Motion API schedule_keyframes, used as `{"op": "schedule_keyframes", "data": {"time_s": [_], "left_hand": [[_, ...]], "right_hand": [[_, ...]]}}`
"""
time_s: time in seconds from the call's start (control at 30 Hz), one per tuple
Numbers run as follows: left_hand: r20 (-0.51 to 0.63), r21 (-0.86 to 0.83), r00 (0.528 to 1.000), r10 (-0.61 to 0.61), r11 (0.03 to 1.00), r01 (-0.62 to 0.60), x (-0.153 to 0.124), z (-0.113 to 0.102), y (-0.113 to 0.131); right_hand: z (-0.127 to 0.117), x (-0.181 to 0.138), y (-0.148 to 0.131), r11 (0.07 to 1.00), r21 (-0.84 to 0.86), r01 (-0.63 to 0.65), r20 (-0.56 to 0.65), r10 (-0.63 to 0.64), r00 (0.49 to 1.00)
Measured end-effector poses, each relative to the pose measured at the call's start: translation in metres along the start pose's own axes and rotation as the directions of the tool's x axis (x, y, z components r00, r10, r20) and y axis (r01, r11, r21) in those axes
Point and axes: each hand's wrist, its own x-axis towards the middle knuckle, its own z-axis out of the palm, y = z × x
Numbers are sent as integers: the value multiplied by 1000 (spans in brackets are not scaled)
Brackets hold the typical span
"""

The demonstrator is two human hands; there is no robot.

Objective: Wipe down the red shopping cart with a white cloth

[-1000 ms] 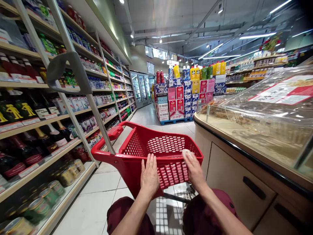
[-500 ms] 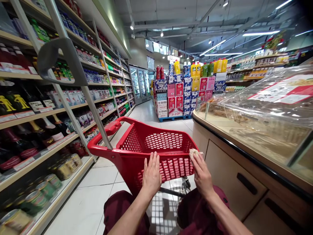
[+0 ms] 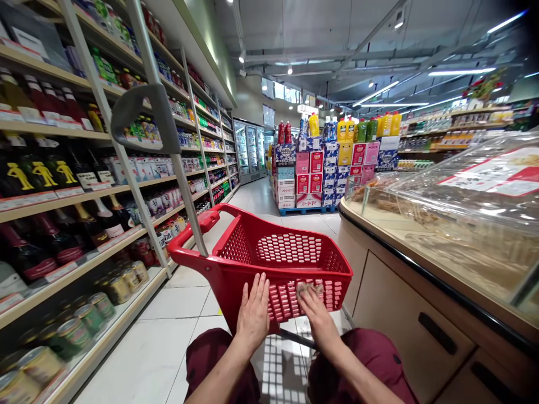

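Observation:
A red plastic shopping cart (image 3: 236, 280) with slotted sides stands right in front of my knees. Against the near side of its basket, toward the handle end, my left hand (image 3: 253, 314) lies flat with fingers stretched. My right hand (image 3: 316, 317) presses a crumpled beige cloth (image 3: 310, 288) onto the slotted panel farther right; the cloth is partly hidden under the fingers. A grey metal pole with a dark grey plastic grip (image 3: 143, 120) rises at the cart's left end. The basket's floor is hidden by its near wall.
Shelves (image 3: 84, 191) of bottles and cans run along the left. At the right is a wooden display counter (image 3: 404, 292) with a clear cover. Stacked drink cartons (image 3: 309, 174) stand on a blue pallet ahead, with glass-door fridges (image 3: 248, 143) behind. White tiles (image 3: 168, 336) cover the floor.
My right hand has moved the cloth from the basket's right top corner down and left onto the slotted side. My left hand stays on the side, slightly lower. The view has shifted a little left.

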Motion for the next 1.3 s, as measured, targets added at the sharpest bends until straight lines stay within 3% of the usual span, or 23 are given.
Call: {"op": "schedule_keyframes", "data": {"time_s": [0.1, 0.23, 0.43, 0.6, 0.77, 0.97, 1.1, 1.17, 1.3], "left_hand": [[-6, -2, 999, -37, 999, 37, -7, -3, -9], [-6, 13, 996, -89, 996, 90, -10, -9, -18], [0, 47, 995, -100, 994, 100, -21, -12, -34], [-22, 50, 989, -148, 988, 149, -30, -16, -45], [-11, 76, 986, -164, 983, 165, -38, -23, -57], [-13, 95, 973, -228, 969, 229, -43, -34, -69], [-19, 110, 970, -243, 964, 243, -52, -36, -80], [-22, 116, 961, -277, 954, 278, -55, -37, -86], [-44, 127, 927, -372, 919, 374, -55, -42, -97]], "right_hand": [[5, 0, -16, 999, 31, 41, 63, -43, 997], [9, 23, -27, 998, 53, 39, 1, -40, 999], [26, 24, -44, 983, 32, 184, 34, -185, 982], [28, 46, -56, 993, 35, 116, 2, -116, 993], [39, 38, -69, 965, 70, 251, 18, -253, 967], [49, 66, -92, 974, 115, 196, 7, -198, 980], [58, 63, -102, 940, 144, 310, 6, -314, 949], [57, 75, -116, 930, 167, 327, -4, -331, 944], [57, 132, -150, 940, 172, 296, -90, -284, 955]]}}
